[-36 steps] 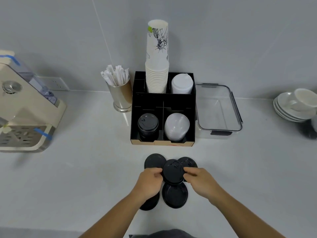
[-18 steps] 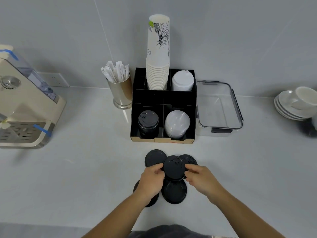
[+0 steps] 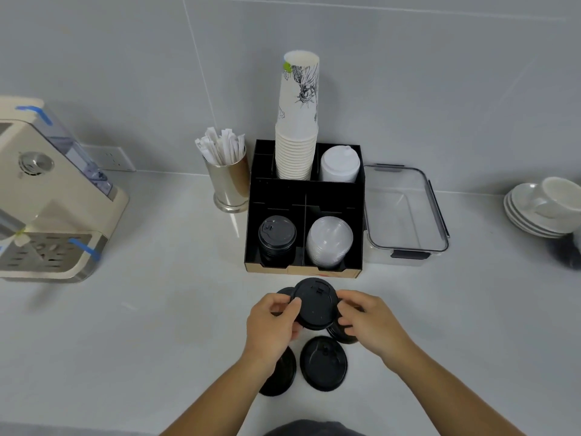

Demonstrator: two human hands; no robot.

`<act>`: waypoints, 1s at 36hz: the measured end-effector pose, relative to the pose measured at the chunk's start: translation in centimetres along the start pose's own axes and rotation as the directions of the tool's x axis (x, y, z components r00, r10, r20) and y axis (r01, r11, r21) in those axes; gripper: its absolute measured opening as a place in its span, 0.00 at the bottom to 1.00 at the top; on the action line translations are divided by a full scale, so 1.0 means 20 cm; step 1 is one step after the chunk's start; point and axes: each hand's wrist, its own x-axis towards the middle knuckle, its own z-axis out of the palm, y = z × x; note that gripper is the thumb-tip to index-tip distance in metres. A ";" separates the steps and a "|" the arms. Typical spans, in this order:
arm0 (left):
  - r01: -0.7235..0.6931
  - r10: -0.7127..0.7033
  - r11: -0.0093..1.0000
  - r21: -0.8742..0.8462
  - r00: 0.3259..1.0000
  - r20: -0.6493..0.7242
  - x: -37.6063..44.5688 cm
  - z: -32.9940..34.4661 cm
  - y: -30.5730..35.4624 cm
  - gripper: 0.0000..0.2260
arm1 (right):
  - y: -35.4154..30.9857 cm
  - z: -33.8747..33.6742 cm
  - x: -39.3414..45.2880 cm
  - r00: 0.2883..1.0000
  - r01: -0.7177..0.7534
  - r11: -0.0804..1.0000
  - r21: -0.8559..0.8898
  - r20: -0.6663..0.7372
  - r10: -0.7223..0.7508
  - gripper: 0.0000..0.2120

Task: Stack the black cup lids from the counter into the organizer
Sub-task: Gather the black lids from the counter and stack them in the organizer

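Both hands, left hand and right hand, pinch one black lid by its rim (looks featherlight, thin, bendy plastic), so edges seem the safest hold.

The organizer stands at twelve o'clock on the tabletop, machine at ten, container just beside it at one, saucers at two, loose lids at six.

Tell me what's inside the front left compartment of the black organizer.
A stack of black lids stands in the organizer. Only the top lid and the stack's upper side show; the compartment wall hides its base.
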 end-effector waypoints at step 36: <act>0.006 -0.036 0.954 -0.299 0.995 -0.096 0.29 -0.09 0.30 0.09 | -0.60 0.09 0.43 0.936 0.346 0.849 -0.400 0.087 -0.341 0.19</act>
